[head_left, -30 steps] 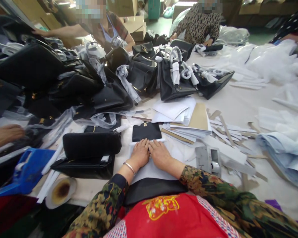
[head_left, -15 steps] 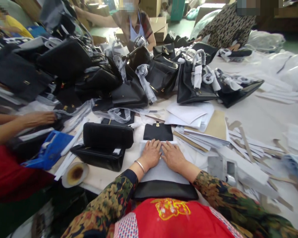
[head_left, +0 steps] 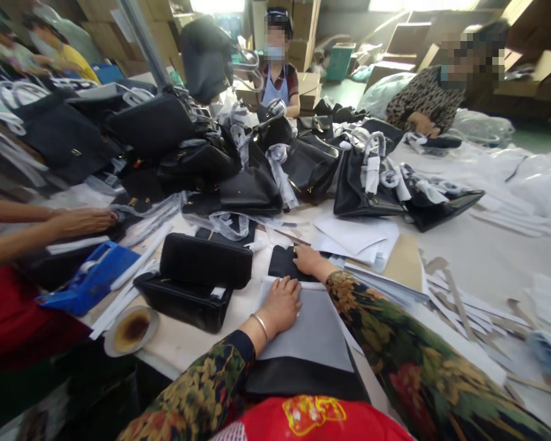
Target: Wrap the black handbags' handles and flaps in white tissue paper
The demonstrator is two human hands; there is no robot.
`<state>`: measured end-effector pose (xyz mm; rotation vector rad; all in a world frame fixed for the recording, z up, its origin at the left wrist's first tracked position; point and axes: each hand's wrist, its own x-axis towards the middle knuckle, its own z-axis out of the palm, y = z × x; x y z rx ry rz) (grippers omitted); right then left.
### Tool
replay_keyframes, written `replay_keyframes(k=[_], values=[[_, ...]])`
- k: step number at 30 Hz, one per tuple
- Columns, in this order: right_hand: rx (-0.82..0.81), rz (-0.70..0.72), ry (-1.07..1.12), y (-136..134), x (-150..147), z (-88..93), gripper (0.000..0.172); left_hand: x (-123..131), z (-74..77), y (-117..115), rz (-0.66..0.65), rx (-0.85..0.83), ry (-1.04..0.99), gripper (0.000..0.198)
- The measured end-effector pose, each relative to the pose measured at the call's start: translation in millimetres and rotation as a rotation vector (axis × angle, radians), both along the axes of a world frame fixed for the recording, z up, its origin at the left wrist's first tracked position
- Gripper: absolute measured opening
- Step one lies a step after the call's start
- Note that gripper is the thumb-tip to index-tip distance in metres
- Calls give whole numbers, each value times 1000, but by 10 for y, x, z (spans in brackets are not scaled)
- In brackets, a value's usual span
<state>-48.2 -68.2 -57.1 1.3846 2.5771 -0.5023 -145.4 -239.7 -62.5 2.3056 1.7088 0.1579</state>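
A black leather bag lies flat in front of me, its near body under a grey-white sheet and its black flap showing beyond the sheet. My left hand rests on the sheet near its far edge, fingers stretched out together. At the flap's gold clasp, my right hand has its fingers bent over the flap, closed on it as far as I can see. The fingertips are partly hidden.
An opened black bag stands to the left, near a round dish of brown stuff and a blue caddy. Black bags heap up at the back. Papers lie right. A co-worker's hands are at left.
My right hand has moved from the sheet, beside the left one, forward to the flap's clasp. The left hand stays on the sheet. My view has tilted up a little.
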Motion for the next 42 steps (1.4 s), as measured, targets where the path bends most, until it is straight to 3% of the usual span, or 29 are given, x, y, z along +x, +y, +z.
replay_keyframes(k=[4, 6, 10, 13, 16, 18, 21, 25, 33, 37, 39, 42], values=[[5, -64, -55, 144, -82, 44, 50, -4, -13, -17, -2, 14, -13, 54], [7, -115, -77, 241, -120, 145, 55, -5, -27, -24, 2, 14, -16, 54], [-5, -177, -69, 345, -143, 441, 49, -12, -48, -24, 10, 9, -24, 54], [-14, -134, -1, 184, -30, 631, 60, -14, -44, -17, 10, 14, -37, 53], [-17, -92, 163, -194, 183, 692, 80, -7, -35, -16, 9, 30, -66, 52], [-17, -93, 291, -491, 333, 655, 75, 0, -38, -23, 14, 31, -87, 49], [-43, -166, 450, -860, 519, 528, 45, 10, -53, -42, 10, 34, -85, 46], [-150, -201, 630, -1113, 670, 379, 18, 5, -48, -69, -11, 48, -89, 40], [-42, -57, 676, -1513, 804, 138, 13, -210, -15, -151, -160, -4, -346, 36], [-22, -78, 726, -1596, 855, 15, 13, -314, -75, -106, -193, 49, -509, 28], [-18, -76, 744, -1589, 882, -23, 13, -349, -71, -74, -150, 62, -590, 21], [-35, -46, 746, -1566, 910, -63, 14, -394, 22, -104, 30, 83, -553, 15]])
